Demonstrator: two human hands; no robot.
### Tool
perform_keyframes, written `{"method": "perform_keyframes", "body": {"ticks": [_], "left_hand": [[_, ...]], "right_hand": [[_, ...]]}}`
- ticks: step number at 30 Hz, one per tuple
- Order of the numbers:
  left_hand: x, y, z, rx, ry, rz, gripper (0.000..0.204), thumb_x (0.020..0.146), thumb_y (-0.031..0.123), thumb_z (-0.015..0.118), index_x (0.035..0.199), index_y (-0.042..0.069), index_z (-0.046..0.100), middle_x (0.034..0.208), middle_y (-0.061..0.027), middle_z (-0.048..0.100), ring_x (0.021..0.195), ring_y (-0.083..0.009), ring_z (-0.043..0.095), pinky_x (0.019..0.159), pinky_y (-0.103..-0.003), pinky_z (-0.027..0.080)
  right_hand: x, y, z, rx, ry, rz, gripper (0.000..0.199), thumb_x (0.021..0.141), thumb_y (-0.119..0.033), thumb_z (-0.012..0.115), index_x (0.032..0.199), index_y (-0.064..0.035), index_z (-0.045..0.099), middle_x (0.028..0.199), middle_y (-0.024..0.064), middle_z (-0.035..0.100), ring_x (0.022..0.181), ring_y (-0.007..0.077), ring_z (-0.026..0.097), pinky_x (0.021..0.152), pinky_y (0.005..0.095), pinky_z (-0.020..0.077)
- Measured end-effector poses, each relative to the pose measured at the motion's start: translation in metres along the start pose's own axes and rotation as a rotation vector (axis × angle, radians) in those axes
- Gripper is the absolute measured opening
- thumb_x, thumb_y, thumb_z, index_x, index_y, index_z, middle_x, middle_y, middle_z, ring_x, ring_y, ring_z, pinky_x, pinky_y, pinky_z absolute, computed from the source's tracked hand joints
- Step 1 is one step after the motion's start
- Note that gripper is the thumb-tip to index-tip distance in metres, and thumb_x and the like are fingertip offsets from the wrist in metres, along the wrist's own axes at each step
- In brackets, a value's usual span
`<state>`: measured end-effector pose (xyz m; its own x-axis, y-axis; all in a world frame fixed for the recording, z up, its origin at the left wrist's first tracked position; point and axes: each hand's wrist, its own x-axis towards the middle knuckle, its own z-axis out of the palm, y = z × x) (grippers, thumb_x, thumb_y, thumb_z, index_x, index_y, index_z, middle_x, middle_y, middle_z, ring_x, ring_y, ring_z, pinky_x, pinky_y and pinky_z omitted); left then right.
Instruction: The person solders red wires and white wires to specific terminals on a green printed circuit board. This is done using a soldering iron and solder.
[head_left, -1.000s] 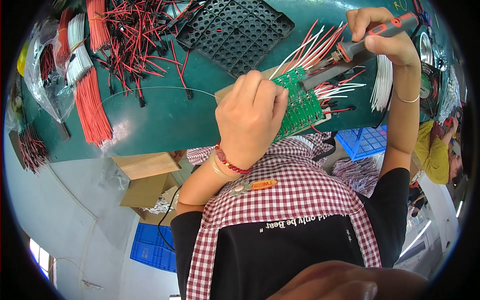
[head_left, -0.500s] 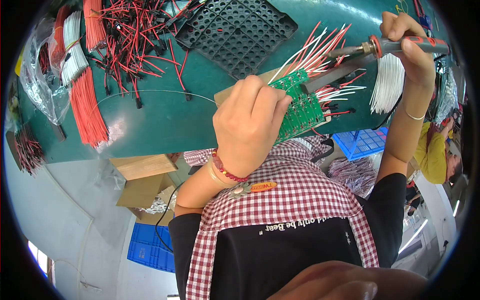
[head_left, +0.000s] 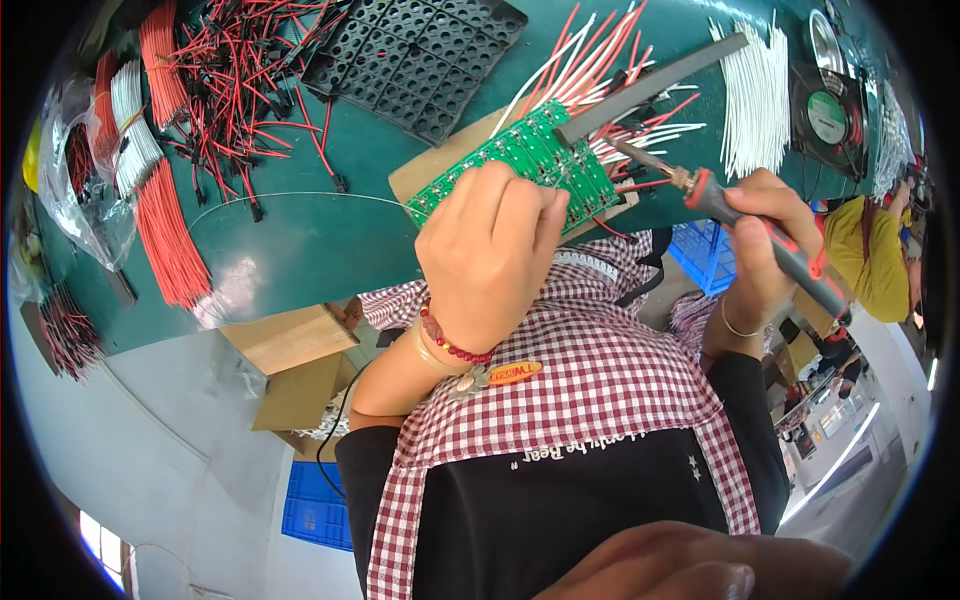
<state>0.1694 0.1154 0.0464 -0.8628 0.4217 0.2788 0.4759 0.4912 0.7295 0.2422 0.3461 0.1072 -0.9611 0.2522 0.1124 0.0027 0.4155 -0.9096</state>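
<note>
1. The green surface (head_left: 300, 240) lies bare between the loose red wires (head_left: 240, 80) and the circuit board (head_left: 520, 165), whose near edge overhangs the rim
2. The black grid tray (head_left: 415, 50) holds nothing visible
3. Left hand (head_left: 490, 260) clenches the board's near edge; right hand (head_left: 770, 245) grasps the soldering iron (head_left: 740, 225), tip at the board's wired end
</note>
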Motion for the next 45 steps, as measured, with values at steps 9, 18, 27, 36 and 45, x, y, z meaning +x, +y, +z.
{"method": "perform_keyframes", "body": {"ticks": [9,18,27,36,45], "left_hand": [[-0.003,-0.002,0.005,0.071,0.002,-0.040,0.024,0.071,0.007,0.077,0.073,0.008,0.053,0.071,-0.0053,0.049,0.063,-0.0227,0.055,0.052,-0.035,0.043],[-0.005,-0.004,0.008,0.071,0.001,-0.048,0.023,0.072,0.008,0.076,0.074,0.008,0.053,0.072,-0.0056,0.050,0.064,-0.0233,0.056,0.052,-0.035,0.044],[-0.005,0.001,0.002,-0.023,0.041,-0.057,0.017,0.074,0.002,0.074,0.083,0.005,0.060,0.079,-0.0086,0.051,0.071,-0.0264,0.055,0.060,-0.038,0.046],[-0.016,0.002,-0.005,-0.012,-0.017,-0.059,0.017,0.073,-0.003,0.076,0.081,0.003,0.063,0.075,-0.0064,0.054,0.061,-0.0175,0.057,0.055,-0.029,0.046],[-0.012,0.002,-0.001,0.031,0.041,-0.045,0.017,0.072,-0.001,0.077,0.078,0.005,0.063,0.073,-0.0047,0.055,0.060,-0.0163,0.057,0.054,-0.029,0.045]], "right_hand": [[-0.008,0.006,0.018,-0.050,-0.043,-0.086,0.018,0.074,-0.002,0.067,0.090,0.0046,0.068,0.074,0.0144,0.066,0.058,0.0170,0.056,0.053,0.0268,0.0413],[-0.012,0.002,0.031,-0.121,-0.072,-0.211,0.022,0.070,0.001,0.069,0.092,0.0035,0.067,0.069,0.0130,0.064,0.052,0.0192,0.058,0.047,0.0276,0.0435],[-0.022,-0.004,0.027,-0.249,0.066,-0.330,0.020,0.070,-0.001,0.067,0.090,0.0041,0.066,0.067,0.0133,0.062,0.052,0.0223,0.059,0.048,0.0304,0.0459],[-0.022,0.001,0.020,-0.154,-0.001,-0.236,0.018,0.073,-0.003,0.065,0.090,0.0027,0.066,0.066,0.0125,0.062,0.052,0.0206,0.056,0.048,0.0294,0.0423],[-0.016,0.005,0.025,-0.158,-0.033,-0.251,0.017,0.072,-0.002,0.066,0.088,0.0034,0.066,0.064,0.0122,0.061,0.050,0.0197,0.056,0.046,0.0290,0.0417]]}}
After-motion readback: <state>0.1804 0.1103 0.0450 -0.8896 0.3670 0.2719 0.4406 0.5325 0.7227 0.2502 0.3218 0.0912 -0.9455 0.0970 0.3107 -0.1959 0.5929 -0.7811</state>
